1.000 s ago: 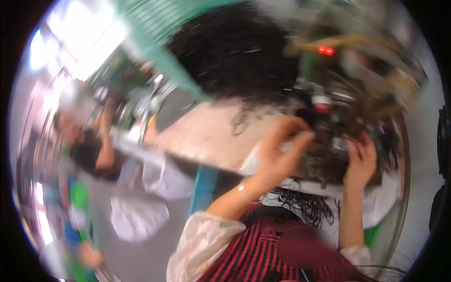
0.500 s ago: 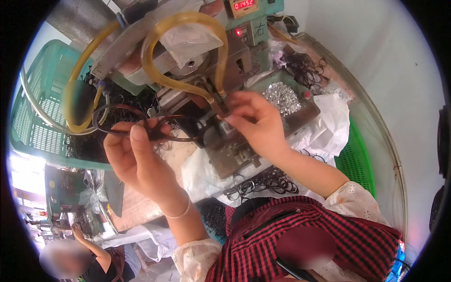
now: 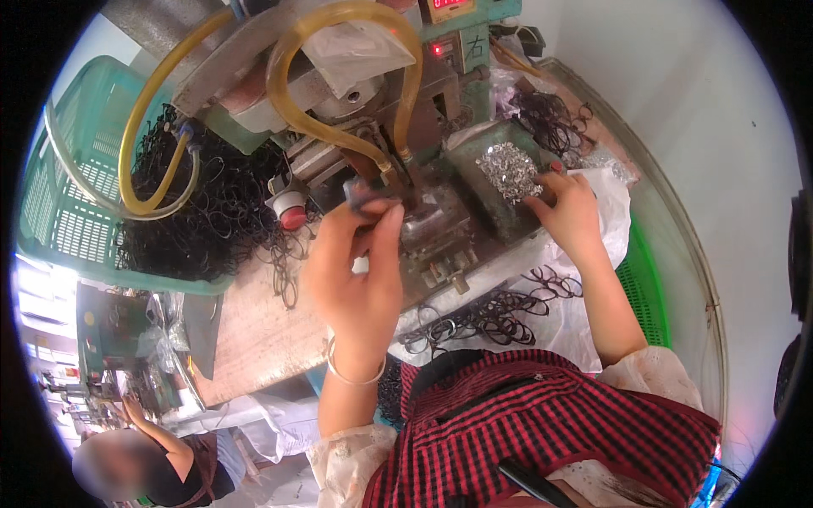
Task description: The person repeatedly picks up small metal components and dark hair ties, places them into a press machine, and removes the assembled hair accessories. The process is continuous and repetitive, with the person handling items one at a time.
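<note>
My left hand (image 3: 360, 262) is raised in front of the press's work block (image 3: 432, 220), thumb and fingers pinched together. A blurred, dark bluish-grey thing (image 3: 362, 193) shows at its fingertips; I cannot make out what it is. On the right, my right hand (image 3: 572, 216) reaches to the edge of a green metal tray (image 3: 500, 222). Its thumb and forefinger are curved and a little apart, at the edge of a heap of small shiny silver metal pieces (image 3: 506, 169). Two yellow hoses (image 3: 406, 102) run down to the press near my left fingers.
A green basket (image 3: 85, 186) at left holds many black looped pieces (image 3: 186, 203). A red push button (image 3: 292, 218) sits beside it. More black loops (image 3: 491, 317) lie on white plastic before me. A bright green basket (image 3: 645, 292) stands at right; another person (image 3: 182, 461) works at lower left.
My right hand has left the press and moved right to the metal pieces. My left hand has moved right to the press; the dark looped frame it held no longer shows there.
</note>
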Available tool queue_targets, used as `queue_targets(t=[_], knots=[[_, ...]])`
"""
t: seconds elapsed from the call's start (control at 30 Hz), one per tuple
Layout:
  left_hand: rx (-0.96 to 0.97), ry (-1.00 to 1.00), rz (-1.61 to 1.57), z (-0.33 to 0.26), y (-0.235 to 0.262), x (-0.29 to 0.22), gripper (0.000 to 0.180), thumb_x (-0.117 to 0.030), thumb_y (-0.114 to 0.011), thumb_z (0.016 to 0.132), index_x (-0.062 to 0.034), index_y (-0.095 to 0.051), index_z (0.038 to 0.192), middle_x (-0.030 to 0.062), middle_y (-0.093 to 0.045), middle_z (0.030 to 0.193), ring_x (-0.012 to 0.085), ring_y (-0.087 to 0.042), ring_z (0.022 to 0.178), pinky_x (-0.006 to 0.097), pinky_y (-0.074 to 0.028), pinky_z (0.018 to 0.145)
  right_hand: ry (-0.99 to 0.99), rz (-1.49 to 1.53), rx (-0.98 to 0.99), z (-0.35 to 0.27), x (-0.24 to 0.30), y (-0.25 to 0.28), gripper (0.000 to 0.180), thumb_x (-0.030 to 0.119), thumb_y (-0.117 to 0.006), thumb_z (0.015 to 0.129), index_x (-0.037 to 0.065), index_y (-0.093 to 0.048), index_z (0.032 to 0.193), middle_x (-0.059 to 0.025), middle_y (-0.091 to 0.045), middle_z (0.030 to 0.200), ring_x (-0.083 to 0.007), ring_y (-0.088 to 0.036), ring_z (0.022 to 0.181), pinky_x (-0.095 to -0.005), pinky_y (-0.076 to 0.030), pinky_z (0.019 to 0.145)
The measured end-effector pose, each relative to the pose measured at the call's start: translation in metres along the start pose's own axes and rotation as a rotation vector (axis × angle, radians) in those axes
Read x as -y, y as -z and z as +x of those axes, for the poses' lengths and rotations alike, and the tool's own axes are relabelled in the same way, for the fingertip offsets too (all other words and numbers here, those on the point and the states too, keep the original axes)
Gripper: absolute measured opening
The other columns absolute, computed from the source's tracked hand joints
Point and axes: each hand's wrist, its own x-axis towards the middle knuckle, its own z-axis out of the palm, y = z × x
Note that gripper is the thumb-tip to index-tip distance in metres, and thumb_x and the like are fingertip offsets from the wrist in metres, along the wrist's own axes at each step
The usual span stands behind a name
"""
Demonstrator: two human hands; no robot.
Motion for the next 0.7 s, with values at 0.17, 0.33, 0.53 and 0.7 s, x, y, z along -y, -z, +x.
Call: queue_targets(t=[0.17,0.33,0.53,0.7], knots=[[0.028,-0.003,0.072,0.009,-0.008,-0.007,0.011,0.001,-0.071,0.085,0.0019,-0.062,0.092,0.0063,-0.067,0.087,0.0087,-0.063,0.073,0.021,-0.052,0.062,0.104,0.017,-0.086,0.009,-0.01,-0.038,0.015,0.015,-0.074,0.075,0.006,-0.068,0.086,-0.0114,-0.066,0.085,-0.0322,-0.059,0.095,-0.0453,-0.048,0.082],[-0.004,-0.089,0.087,0.013,-0.017,-0.002,0.011,0.0,-0.072,0.084,0.0017,-0.062,0.089,0.002,-0.064,0.084,0.0044,-0.056,0.072,0.019,-0.049,0.059,0.126,0.067,-0.091,0.036,-0.014,-0.032,0.012,0.009,-0.07,0.076,0.006,-0.069,0.088,-0.0113,-0.067,0.087,-0.0324,-0.06,0.089,-0.0429,-0.048,0.081],[0.008,-0.106,0.128,0.011,-0.013,-0.002,0.015,0.0,-0.072,0.081,0.0007,-0.064,0.093,0.0117,-0.065,0.08,0.0234,-0.064,0.066,0.031,-0.052,0.06,0.298,0.096,-0.137,0.032,-0.009,-0.051,0.016,0.002,-0.066,0.078,0.006,-0.071,0.092,-0.0113,-0.069,0.093,-0.0318,-0.063,0.091,-0.0399,-0.051,0.08],[-0.034,-0.204,0.175,-0.015,0.001,0.002,0.016,0.002,-0.072,0.083,0.003,-0.063,0.096,0.0095,-0.069,0.098,0.0172,-0.066,0.087,0.028,-0.051,0.083,0.237,0.135,-0.217,0.036,0.004,-0.052,0.012,0.004,-0.064,0.08,0.009,-0.069,0.089,-0.0111,-0.062,0.082,-0.0335,-0.06,0.081,-0.0436,-0.049,0.07]])
